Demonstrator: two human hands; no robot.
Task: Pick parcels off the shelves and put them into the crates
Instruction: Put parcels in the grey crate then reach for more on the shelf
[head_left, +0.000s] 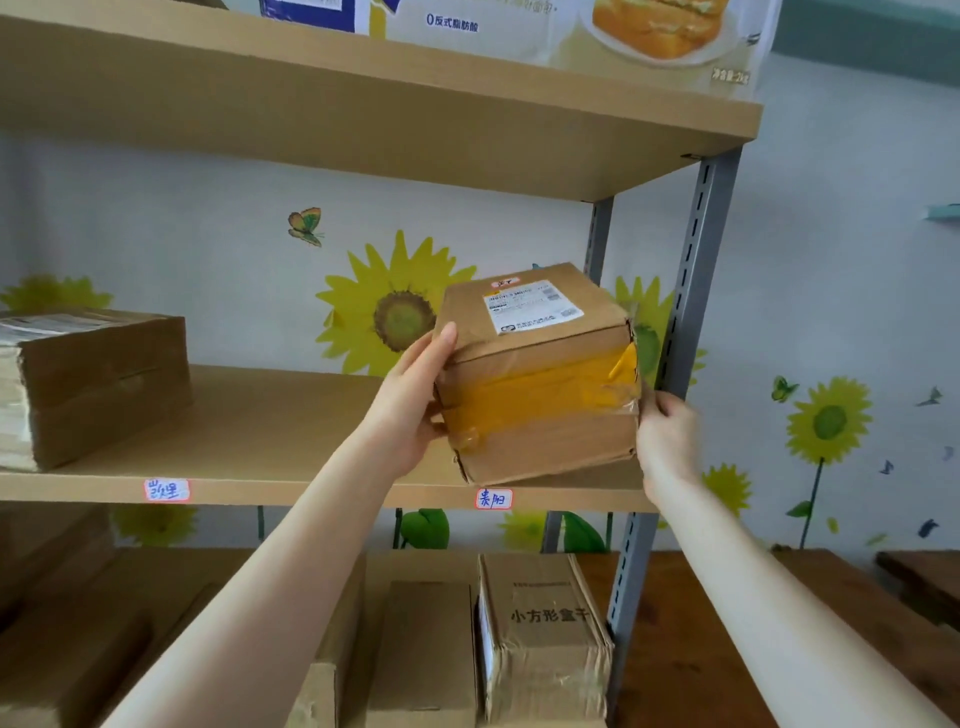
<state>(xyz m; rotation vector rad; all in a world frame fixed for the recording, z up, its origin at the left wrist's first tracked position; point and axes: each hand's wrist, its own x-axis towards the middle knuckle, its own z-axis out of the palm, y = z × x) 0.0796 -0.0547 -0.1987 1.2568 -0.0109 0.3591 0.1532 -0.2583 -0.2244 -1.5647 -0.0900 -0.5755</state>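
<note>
Left hand (410, 410) pressed flat against the left face of a cardboard parcel (535, 374), right hand (667, 441) clasped at its lower right corner: a two-sided grip grasping the box. Parcel tilted, banded with yellow tape, white shipping label (532, 307) on top, at the right end of the middle shelf (249, 431), near its front edge. Well to the left, another taped parcel (93, 384) resting on the same shelf. Below, more cardboard boxes (540, 634) standing on the lower shelf.

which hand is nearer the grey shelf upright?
Right. The right hand sits just beside the grey upright; the left hand is across the parcel.
</note>
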